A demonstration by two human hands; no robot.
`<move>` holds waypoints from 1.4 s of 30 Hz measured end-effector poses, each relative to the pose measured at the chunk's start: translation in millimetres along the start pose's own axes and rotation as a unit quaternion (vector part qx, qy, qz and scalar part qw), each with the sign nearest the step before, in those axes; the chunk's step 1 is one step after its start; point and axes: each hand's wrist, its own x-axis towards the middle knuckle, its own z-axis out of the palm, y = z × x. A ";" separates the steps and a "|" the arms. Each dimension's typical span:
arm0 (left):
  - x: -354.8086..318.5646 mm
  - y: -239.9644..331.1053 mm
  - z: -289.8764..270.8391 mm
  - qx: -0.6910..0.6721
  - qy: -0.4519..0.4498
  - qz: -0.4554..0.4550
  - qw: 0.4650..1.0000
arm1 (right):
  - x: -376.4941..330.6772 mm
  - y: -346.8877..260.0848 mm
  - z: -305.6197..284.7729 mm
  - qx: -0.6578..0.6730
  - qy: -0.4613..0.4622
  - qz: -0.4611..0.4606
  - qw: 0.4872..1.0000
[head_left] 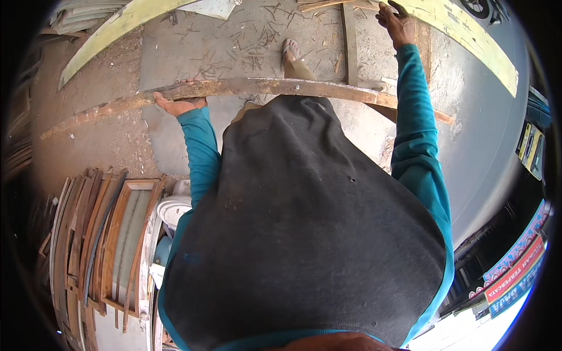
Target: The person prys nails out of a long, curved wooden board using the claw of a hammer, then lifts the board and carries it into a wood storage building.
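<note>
A long, worn brown wooden plank [252, 87] lies crosswise in front of me at waist height, its edge bowed by the lens. My left hand [178, 105] is closed around it left of the middle, palm from below, fingertips showing over the far side. Stretched far forward, my right hand [398, 26] has its fingers apart and holds nothing I can see. It is at the near edge of a pale yellow board [462, 38]; whether the fingers touch that board I cannot tell.
Upright wooden frames and strips [96, 245] lean together at my left, by a white round container [174, 209]. Another pale yellow board [117, 35] spans the far left. Wood scraps [252, 55] litter the floor around a sandalled foot [290, 50]. A smooth grey surface [477, 158] curves along the right.
</note>
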 end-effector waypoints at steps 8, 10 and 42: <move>18.2 -20.5 59.2 0.096 0.054 0.034 0.993 | 192.9 48.4 30.4 -0.072 0.253 0.087 0.961; 27.4 -29.1 75.7 0.057 0.028 -0.011 0.998 | 208.9 37.3 43.3 -0.180 0.359 0.134 0.906; 29.8 -45.6 106.5 0.089 -0.187 -0.048 0.977 | -175.2 -154.6 -57.2 -0.016 0.206 -0.261 0.943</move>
